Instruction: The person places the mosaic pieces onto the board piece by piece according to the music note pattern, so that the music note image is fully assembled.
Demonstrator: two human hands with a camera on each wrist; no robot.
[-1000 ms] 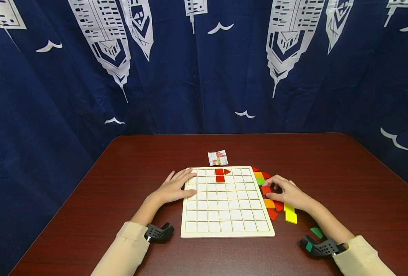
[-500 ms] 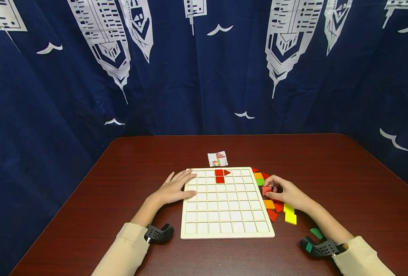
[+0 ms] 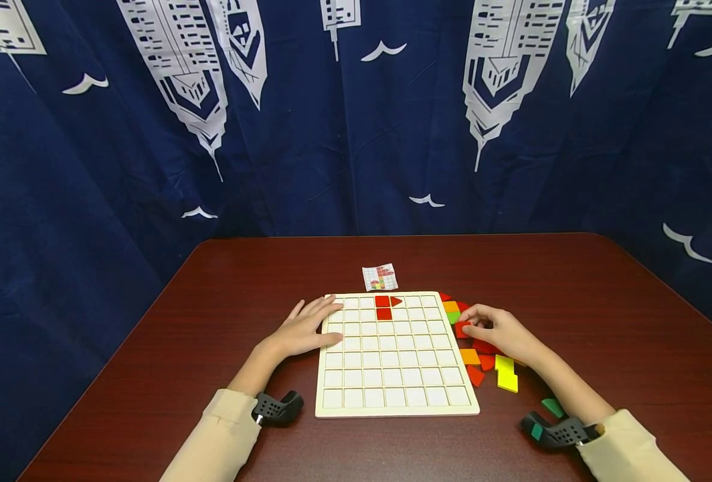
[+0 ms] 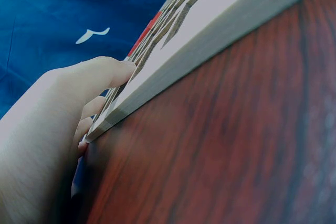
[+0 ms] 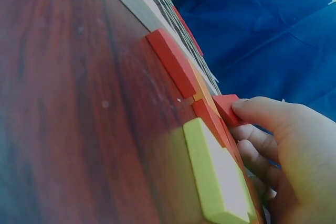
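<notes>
A pale grid board [image 3: 368, 378] lies on the table with two red squares [image 3: 383, 313] and a small red triangle [image 3: 396, 301] set in its top rows. My left hand [image 3: 302, 331] rests on the board's left edge, fingers spread and thumb over the cells; in the left wrist view the thumb [image 4: 113, 72] lies along the rim. At the board's right side my right hand [image 3: 500, 331] pinches a red block [image 3: 462, 330] between thumb and fingers. The right wrist view shows that red block [image 5: 227, 107] at the thumb tip, close over other pieces.
Red, orange [image 3: 470, 356], green [image 3: 454, 316] and yellow blocks [image 3: 506, 373] lie along the board's right edge. A small printed card [image 3: 380, 276] with a coloured grid pattern sits behind the board. A dark green piece [image 3: 553, 406] lies near the right wrist.
My right thumb and fingers have closed on the red block, which has tilted and shifted slightly. The right hand has moved a little away from me, uncovering a red piece below. My left hand stays put.
</notes>
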